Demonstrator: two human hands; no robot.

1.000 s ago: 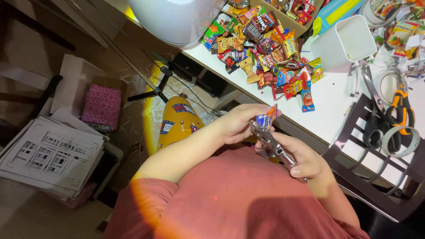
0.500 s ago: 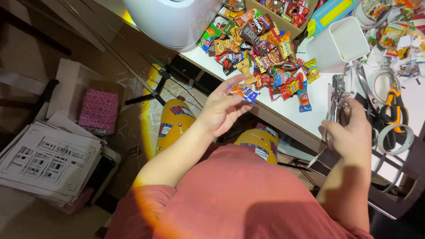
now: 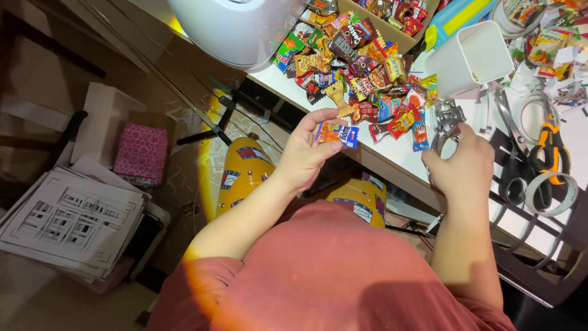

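Observation:
My left hand pinches a small orange and blue candy packet just off the near edge of the white table. A heap of colourful wrapped candies lies on the table right beyond it. My right hand grips a metal plier-like tool over the table edge, its head pointing toward a white square cup.
Orange-handled scissors and a tape roll lie at the right. A cardboard box of candy and a white appliance stand at the back. Yellow bags, a pink box and stacked papers sit on the floor.
My hands were together at my chest, tool on the packet. They have parted: the left carried the packet toward the candy heap, the right carried the tool to the table.

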